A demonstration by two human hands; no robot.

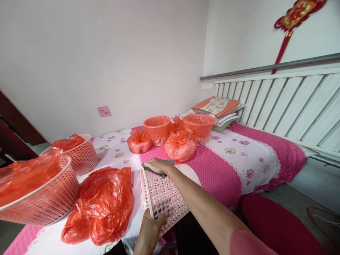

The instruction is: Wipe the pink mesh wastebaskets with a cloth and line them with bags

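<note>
A pale pink plastic basket (170,189) with a pierced wall lies tipped on its side at the bed's near edge. My left hand (152,226) grips its rim near the bottom, thumb on the outer wall. Pressed against the upper side of the basket is a dark grey cloth (159,171), held under my right hand (156,165). Just left of the basket lies a crumpled heap of red plastic bags (106,205). Behind it sits a tied red bag (180,146) with contents I cannot make out.
Two pink baskets with red bags, a near basket (50,198) and a farther basket (85,156), stand at left. Two red-lined baskets (158,131) and another tied bag (139,141) stand near the wall. Folded bedding (220,109) lies by the white headboard (278,102). A red stool (278,225) is at right.
</note>
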